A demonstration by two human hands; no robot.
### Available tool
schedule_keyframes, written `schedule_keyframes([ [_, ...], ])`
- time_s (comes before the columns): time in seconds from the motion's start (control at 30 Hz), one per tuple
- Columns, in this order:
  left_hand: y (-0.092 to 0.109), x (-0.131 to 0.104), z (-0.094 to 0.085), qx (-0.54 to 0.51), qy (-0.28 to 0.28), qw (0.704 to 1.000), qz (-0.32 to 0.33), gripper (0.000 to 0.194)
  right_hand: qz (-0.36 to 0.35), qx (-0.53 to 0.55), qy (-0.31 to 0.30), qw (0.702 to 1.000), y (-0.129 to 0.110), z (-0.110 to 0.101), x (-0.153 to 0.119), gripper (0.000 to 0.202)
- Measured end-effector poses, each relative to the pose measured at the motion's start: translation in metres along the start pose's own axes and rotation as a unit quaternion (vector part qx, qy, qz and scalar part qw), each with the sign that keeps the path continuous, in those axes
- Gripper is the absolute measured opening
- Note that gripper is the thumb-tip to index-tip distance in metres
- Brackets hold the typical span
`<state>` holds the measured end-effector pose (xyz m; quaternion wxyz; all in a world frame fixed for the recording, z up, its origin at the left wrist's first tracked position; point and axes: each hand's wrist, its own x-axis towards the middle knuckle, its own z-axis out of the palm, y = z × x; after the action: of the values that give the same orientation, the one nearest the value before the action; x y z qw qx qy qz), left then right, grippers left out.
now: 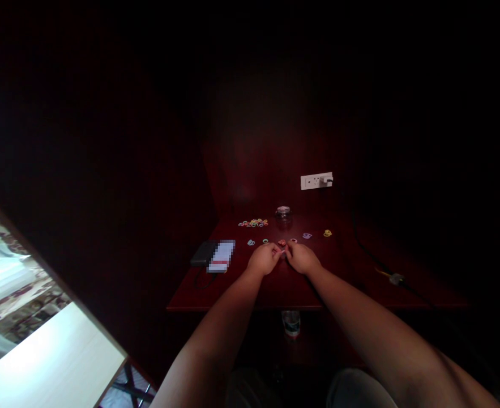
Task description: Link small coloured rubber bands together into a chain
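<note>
My left hand (265, 258) and my right hand (301, 258) meet over the dark red table (275, 292), fingertips pinched around a small pinkish band (282, 253). Just beyond them lie red bands (282, 242), with a green band (265, 241) and a pink band (293, 241) on either side. Pale blue bands (251, 242) rest farther left; purple bands (307, 236) and yellow bands (327, 233) are to the right. A loose pile of multicoloured bands (253, 223) spreads behind, near a clear jar (283, 214).
A phone-like blurred rectangle (221, 256) and a black case (203, 253) lie at the table's left. A white socket strip (316, 181) is on the back wall. On the right is a cable with a grey piece (396, 279). A patterned container (291, 324) stands below the front edge.
</note>
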<state>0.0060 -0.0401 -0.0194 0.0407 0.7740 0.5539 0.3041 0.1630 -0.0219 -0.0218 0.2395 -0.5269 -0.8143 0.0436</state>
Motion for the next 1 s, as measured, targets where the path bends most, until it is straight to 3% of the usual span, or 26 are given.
schedule_keyframes([
  [0.43,-0.0021,0.0012,0.0018,-0.005,0.014,1.0,0.015,0.014,0.012,-0.011,-0.008,1.0,-0.0017,-0.0016,-0.0003,0.029],
  [0.63,-0.0025,0.0015,0.0011,-0.031,-0.006,0.999,0.041,0.013,0.032,-0.022,-0.008,0.999,-0.0023,-0.0004,0.0002,0.03],
  [1.0,-0.0007,0.0021,0.0011,-0.054,0.002,0.999,0.0,0.015,0.016,-0.012,-0.021,1.0,-0.0011,-0.004,-0.001,0.026],
])
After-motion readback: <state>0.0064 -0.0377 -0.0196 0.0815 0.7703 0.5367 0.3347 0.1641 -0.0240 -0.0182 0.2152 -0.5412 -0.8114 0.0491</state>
